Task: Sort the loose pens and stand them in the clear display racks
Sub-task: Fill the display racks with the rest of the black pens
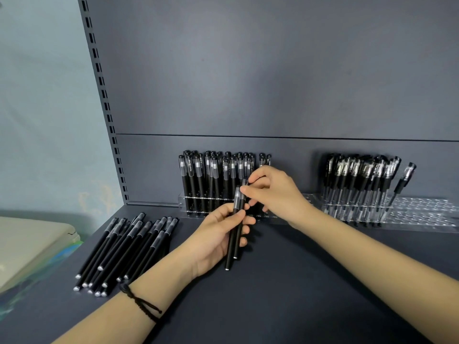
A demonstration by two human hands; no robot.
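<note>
Head view: left hand (218, 234) is gripping two black pens (233, 244); right hand (275, 192) is pinching one's cap end, hiding part of the far clear rack (198, 206); loose pens (129, 249) are lying near left.

arms: bare, no sleeves | left wrist: black braided cord bracelet (141, 304), knotted | hands: bare

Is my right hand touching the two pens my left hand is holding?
Touching. The head view shows the right hand pinching the upper end of the pens, which the left hand grips.
</note>
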